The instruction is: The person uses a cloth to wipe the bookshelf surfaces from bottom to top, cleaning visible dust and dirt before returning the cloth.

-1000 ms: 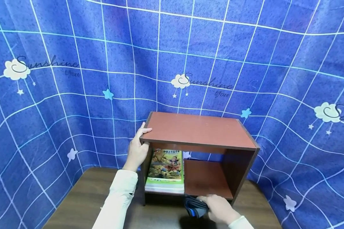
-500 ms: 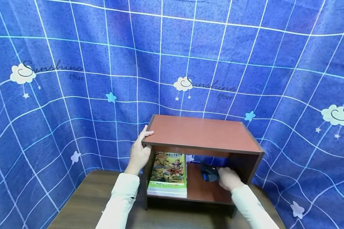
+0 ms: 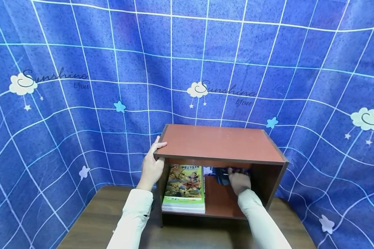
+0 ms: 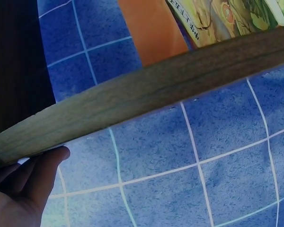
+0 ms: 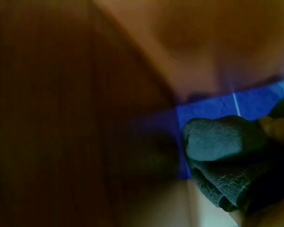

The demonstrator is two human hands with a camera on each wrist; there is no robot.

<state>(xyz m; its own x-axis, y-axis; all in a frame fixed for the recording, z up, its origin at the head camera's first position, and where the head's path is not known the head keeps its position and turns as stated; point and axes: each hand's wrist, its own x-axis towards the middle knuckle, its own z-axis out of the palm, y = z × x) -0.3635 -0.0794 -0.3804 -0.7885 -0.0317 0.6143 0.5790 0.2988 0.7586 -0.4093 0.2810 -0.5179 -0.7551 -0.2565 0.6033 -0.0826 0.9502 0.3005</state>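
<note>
A small brown shelf unit (image 3: 221, 141) with a reddish top stands in front of me. My left hand (image 3: 151, 169) grips its upper left front corner, one finger over the top and the thumb below. Inside the right part of the opening, my right hand (image 3: 239, 181) reaches toward the back and holds a bundle of dark cloth (image 3: 222, 176). In the right wrist view the cloth (image 5: 215, 142) looks grey, fuzzy and folded; most of the hand there is out of frame or in shadow.
A stack of books (image 3: 185, 181) with an illustrated top cover lies in the left half of the shelf. The unit stands on a wooden table (image 3: 90, 214). A blue gridded curtain (image 3: 143, 69) hangs behind and at both sides.
My right hand has carried the dark cloth from in front of the shelf into its right half, then farther back. The left hand has kept its grip on the corner.
</note>
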